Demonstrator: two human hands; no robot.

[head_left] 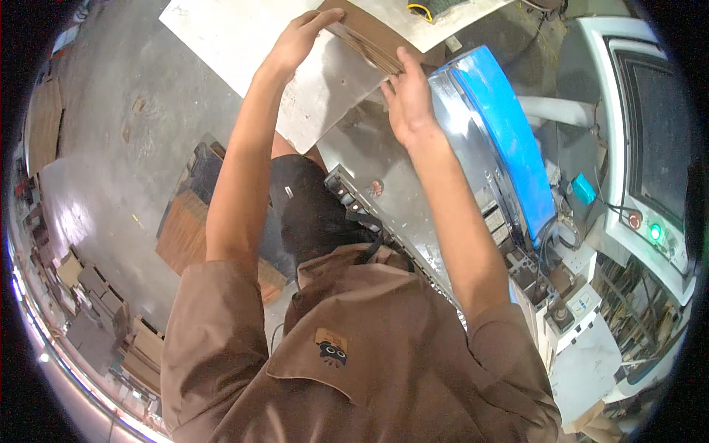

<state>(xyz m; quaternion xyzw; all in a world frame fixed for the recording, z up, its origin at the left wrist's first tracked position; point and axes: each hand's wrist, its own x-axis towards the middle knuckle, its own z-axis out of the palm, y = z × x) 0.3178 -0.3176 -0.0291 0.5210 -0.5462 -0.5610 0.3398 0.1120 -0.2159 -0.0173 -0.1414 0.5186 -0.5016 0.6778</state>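
A stack of thin brown boards (375, 35) lies at the far edge of the view, over a white tabletop (310, 103). My left hand (301, 40) grips the stack's left end, its fingers over the top edge. At the near right corner, my right hand (410, 100) holds the stack with the thumb up along its end and the fingers partly beneath. Layered edges of the boards face me between the two hands. Both arms reach forward, away from my body.
Close on the right stands a machine with a bright blue cover (509, 133) and a metal bed. Beyond it is a control cabinet (650, 133) with a lit green button (655, 232). Wood-coloured boards (185, 232) are stacked low on my left. A yellow loop (421, 11) lies on the tabletop.
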